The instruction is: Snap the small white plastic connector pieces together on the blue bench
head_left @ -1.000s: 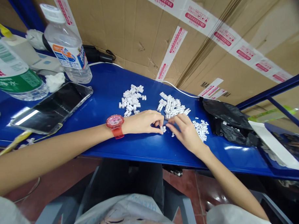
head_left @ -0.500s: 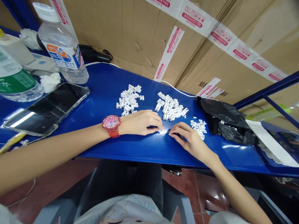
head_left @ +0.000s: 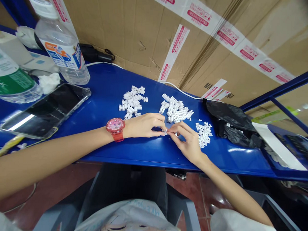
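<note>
Hands (head_left: 146, 125) (head_left: 187, 141) meet at a small white connector (head_left: 164, 132), left gripping it, right closed against its end.

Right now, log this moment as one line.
left hand: pinching small white plastic piece; right hand: apparently touching same piece; beyond right hand: white plastic block heap; beside right hand: tiny white plastic bits

We look through a single head-worn camera, facing forward and down over the near edge of the blue table (head_left: 142, 148). We record the left hand (head_left: 146, 125) and the right hand (head_left: 187, 141) at close range in mid-view, the lap (head_left: 153, 186) nearest, and cardboard (head_left: 116, 30) across the far side.
</note>
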The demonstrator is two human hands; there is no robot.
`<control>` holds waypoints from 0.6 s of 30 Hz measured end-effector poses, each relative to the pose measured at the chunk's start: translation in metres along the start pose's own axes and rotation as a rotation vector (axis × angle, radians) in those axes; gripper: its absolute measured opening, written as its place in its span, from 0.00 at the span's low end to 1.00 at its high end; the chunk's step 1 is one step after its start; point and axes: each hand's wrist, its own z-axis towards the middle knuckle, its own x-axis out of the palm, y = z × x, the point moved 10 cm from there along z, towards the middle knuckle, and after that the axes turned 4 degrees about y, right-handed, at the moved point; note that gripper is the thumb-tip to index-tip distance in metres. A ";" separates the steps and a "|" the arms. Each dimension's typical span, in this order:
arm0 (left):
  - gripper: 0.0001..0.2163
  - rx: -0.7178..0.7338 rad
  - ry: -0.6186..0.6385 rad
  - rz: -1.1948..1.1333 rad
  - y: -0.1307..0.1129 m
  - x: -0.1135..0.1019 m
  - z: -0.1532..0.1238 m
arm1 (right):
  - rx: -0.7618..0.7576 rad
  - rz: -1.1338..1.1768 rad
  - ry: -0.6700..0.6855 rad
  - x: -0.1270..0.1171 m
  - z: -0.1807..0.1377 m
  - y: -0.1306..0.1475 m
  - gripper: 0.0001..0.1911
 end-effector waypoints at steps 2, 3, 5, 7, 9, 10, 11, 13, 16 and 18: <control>0.07 -0.016 0.006 -0.024 0.003 0.000 0.000 | -0.025 0.001 -0.006 0.002 -0.001 0.002 0.07; 0.07 -0.022 0.009 -0.031 0.004 0.000 0.000 | -0.034 -0.001 -0.011 0.002 -0.001 0.003 0.06; 0.06 -0.026 0.010 -0.029 0.004 0.000 0.000 | -0.045 -0.013 -0.018 0.003 -0.003 0.003 0.07; 0.06 -0.026 0.007 -0.017 0.004 0.000 0.000 | -0.052 -0.022 -0.013 0.005 -0.003 0.003 0.08; 0.06 -0.022 0.003 -0.016 0.004 0.000 0.000 | -0.057 -0.021 -0.012 0.005 -0.004 0.002 0.08; 0.07 -0.017 0.001 -0.018 0.003 0.000 0.000 | -0.055 -0.022 -0.020 0.004 -0.004 0.002 0.08; 0.07 -0.012 -0.001 -0.019 0.003 0.000 0.000 | -0.052 -0.025 -0.034 0.003 -0.004 0.002 0.08; 0.07 -0.003 -0.002 -0.016 0.002 -0.001 0.000 | -0.058 -0.032 -0.052 0.001 -0.004 0.002 0.07; 0.06 0.002 -0.001 0.005 0.002 -0.001 0.000 | -0.106 -0.047 -0.043 0.004 -0.004 0.005 0.08; 0.06 0.014 0.002 0.018 0.001 -0.001 -0.001 | -0.153 -0.058 -0.031 0.007 -0.005 0.008 0.09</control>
